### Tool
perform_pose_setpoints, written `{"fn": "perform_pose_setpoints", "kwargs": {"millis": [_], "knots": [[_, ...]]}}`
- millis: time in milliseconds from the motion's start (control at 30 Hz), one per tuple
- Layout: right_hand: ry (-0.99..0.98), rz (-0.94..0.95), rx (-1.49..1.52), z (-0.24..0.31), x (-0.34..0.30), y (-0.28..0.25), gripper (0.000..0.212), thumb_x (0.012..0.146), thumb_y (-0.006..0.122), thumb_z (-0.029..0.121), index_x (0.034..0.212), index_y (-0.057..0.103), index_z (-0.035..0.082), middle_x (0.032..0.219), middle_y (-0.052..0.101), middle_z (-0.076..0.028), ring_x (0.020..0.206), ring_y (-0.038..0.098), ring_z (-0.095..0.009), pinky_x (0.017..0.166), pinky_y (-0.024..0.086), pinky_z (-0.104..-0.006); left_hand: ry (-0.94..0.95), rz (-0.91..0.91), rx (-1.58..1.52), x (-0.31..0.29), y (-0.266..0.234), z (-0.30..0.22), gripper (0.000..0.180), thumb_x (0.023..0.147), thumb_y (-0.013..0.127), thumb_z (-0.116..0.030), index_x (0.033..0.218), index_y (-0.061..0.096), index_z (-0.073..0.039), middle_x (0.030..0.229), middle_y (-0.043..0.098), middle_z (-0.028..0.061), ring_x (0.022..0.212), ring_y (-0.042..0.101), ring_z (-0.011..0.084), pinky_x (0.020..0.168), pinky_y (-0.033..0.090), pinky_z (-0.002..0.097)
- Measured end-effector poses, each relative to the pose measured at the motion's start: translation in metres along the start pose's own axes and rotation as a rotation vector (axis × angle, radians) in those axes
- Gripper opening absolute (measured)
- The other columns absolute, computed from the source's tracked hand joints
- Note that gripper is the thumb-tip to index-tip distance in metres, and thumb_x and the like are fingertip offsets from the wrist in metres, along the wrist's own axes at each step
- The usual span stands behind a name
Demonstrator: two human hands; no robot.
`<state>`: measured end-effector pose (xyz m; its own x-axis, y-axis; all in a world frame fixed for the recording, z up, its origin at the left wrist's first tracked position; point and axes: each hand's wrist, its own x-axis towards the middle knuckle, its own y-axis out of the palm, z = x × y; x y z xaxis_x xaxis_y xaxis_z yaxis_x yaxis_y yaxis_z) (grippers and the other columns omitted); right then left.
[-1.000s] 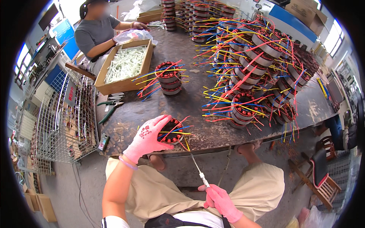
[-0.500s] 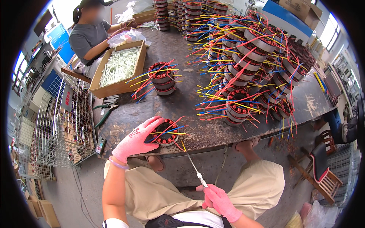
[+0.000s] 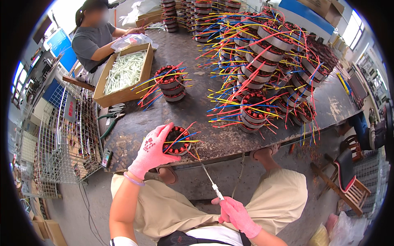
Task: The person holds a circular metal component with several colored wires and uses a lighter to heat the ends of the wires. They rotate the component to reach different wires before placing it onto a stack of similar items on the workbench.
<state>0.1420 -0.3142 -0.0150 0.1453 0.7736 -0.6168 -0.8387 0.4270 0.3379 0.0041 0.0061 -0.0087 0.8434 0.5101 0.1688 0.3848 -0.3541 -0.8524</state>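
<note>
My left hand point(image 3: 151, 149), in a pink glove, curls around a motor stator point(image 3: 180, 152) at the table's near edge. Red copper windings line its ring, and red, blue and yellow lead wires point(image 3: 186, 138) stick out to the right. In my right hand point(image 3: 236, 213), also gloved in pink, is a thin pale rod point(image 3: 207, 174) with a thicker white section by the fingers. Its far tip meets a short yellow and red wire end point(image 3: 198, 155) just below the stator. Whether the rod is a sleeve or a tool, I cannot tell.
A short stack of stators point(image 3: 171, 88) stands ahead, and tall stacks with loose wires point(image 3: 258, 74) fill the right side. White tubes lie in a cardboard box point(image 3: 123, 98). Green-handled pliers point(image 3: 110, 126) rest nearby. Across the table sits a co-worker point(image 3: 92, 41). A wire basket point(image 3: 69, 143) is left.
The view has shifted slightly, so the table's things appear a little farther left and higher. My left hand has turned a little around the stator; my right hand keeps its hold.
</note>
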Motion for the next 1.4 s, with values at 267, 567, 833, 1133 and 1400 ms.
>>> {"fn": "perform_pose_setpoints", "kwargs": {"millis": [267, 567, 833, 1133, 1400], "knots": [[-0.026, 0.037, -0.008, 0.0048, 0.0018, -0.0011, 0.036, 0.109, 0.045, 0.024, 0.127, 0.058, -0.004, 0.060, 0.042, 0.003, 0.053, 0.039, -0.006, 0.062, 0.050, -0.0280, 0.008, -0.011, 0.010, 0.0019, 0.0033, 0.0010, 0.104, 0.056, 0.095, -0.026, 0.145, 0.047, 0.000, 0.139, 0.054, 0.0184, 0.128, 0.054, 0.0373, 0.109, 0.044, 0.0428], [0.004, 0.033, 0.010, 0.0024, 0.0011, -0.0036, 0.036, 0.109, 0.046, 0.022, 0.128, 0.058, -0.005, 0.061, 0.043, 0.003, 0.053, 0.040, -0.007, 0.062, 0.051, -0.0280, -0.003, 0.004, 0.029, 0.0018, 0.0038, -0.0012, 0.104, 0.055, 0.095, -0.025, 0.144, 0.048, 0.001, 0.139, 0.055, 0.0193, 0.127, 0.055, 0.0374, 0.108, 0.044, 0.0428], [0.009, 0.036, 0.043, 0.0037, 0.0012, -0.0016, 0.035, 0.108, 0.046, 0.022, 0.127, 0.060, -0.004, 0.062, 0.044, 0.002, 0.055, 0.043, -0.008, 0.062, 0.050, -0.0285, 0.004, 0.007, 0.026, 0.0012, 0.0027, 0.0003, 0.104, 0.055, 0.095, -0.026, 0.144, 0.047, 0.001, 0.140, 0.054, 0.0195, 0.128, 0.055, 0.0375, 0.109, 0.044, 0.0430], [0.020, 0.052, 0.085, -0.0008, 0.0030, -0.0035, 0.034, 0.108, 0.046, 0.023, 0.127, 0.062, 0.000, 0.063, 0.045, 0.001, 0.058, 0.046, -0.009, 0.062, 0.049, -0.0282, 0.011, 0.004, 0.018, 0.0029, 0.0038, 0.0022, 0.104, 0.056, 0.094, -0.027, 0.145, 0.047, 0.000, 0.139, 0.055, 0.0184, 0.129, 0.054, 0.0369, 0.109, 0.044, 0.0425], [0.012, 0.037, 0.051, 0.0043, -0.0012, -0.0028, 0.036, 0.108, 0.047, 0.023, 0.127, 0.059, -0.005, 0.061, 0.044, 0.003, 0.055, 0.042, -0.007, 0.063, 0.051, -0.0280, -0.004, 0.007, 0.014, 0.0026, 0.0029, -0.0013, 0.104, 0.055, 0.094, -0.025, 0.145, 0.048, 0.000, 0.139, 0.054, 0.0186, 0.128, 0.055, 0.0369, 0.108, 0.045, 0.0424]]}}
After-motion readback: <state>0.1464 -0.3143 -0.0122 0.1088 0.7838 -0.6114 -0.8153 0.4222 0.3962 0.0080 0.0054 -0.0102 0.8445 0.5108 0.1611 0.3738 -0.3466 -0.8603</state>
